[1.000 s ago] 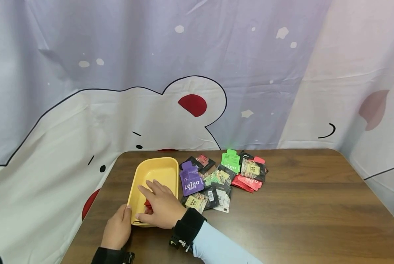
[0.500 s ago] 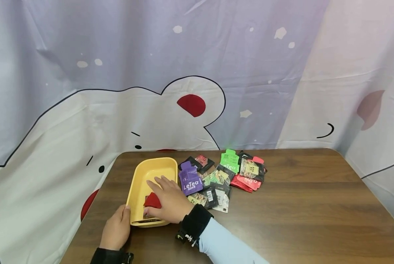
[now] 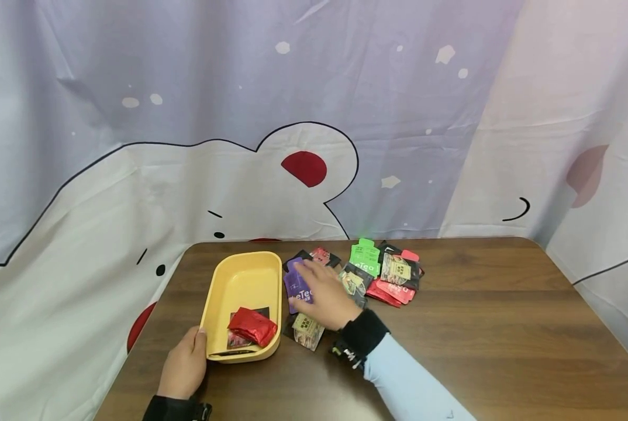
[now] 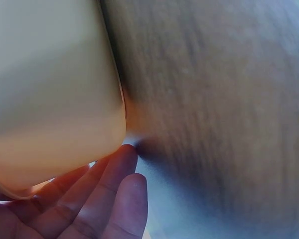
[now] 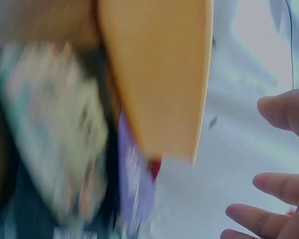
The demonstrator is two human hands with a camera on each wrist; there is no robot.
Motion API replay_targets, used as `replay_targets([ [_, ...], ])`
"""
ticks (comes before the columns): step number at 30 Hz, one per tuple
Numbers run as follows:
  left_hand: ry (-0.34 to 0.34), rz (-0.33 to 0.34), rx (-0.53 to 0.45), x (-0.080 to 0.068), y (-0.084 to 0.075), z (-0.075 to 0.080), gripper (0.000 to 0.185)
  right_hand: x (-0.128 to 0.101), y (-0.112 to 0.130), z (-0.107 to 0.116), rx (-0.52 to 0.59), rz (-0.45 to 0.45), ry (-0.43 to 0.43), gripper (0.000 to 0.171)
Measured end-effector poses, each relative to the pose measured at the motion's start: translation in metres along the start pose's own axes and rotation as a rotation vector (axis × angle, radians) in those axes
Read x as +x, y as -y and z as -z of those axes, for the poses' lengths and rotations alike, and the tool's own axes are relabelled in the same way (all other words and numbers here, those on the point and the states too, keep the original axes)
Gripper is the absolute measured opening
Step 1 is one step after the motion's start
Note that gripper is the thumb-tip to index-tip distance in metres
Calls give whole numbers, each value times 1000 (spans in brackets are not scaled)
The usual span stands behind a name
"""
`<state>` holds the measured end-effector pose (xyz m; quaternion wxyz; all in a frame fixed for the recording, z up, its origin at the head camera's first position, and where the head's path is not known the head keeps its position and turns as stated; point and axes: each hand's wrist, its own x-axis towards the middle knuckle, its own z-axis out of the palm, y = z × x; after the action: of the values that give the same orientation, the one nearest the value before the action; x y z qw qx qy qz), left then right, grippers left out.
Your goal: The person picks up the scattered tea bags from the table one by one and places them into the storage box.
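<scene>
While the left grip (image 3: 182, 363) holds a yellow tray (image 3: 244, 282), the right grip (image 3: 323, 295) is spread over sachets (image 3: 355, 280).

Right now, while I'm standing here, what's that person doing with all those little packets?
A person's left hand holds the side of a yellow tray on the table. In the tray, a shiny red packet lies partly over a darker one. The right hand, fingers spread and holding nothing, is over the packets beside the tray, close to a purple one.
</scene>
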<state>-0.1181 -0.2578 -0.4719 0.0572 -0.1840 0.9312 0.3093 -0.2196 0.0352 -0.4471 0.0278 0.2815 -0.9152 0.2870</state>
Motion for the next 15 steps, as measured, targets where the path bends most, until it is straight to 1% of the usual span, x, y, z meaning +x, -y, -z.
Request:
replay_targets([
  [3, 9, 8, 5, 1, 1, 0, 62, -6, -25, 14, -19, -61, -27, 79],
  [7, 11, 17, 6, 1, 2, 0, 63, -15, -56, 30, -47, -119, -64, 79],
  [11, 5, 11, 5, 1, 2, -1, 61, -25, -84, 44, -82, -149, -105, 76],
  [15, 3, -3, 4, 0, 1, -1, 60, -34, -107, 58, -116, -190, -106, 76],
])
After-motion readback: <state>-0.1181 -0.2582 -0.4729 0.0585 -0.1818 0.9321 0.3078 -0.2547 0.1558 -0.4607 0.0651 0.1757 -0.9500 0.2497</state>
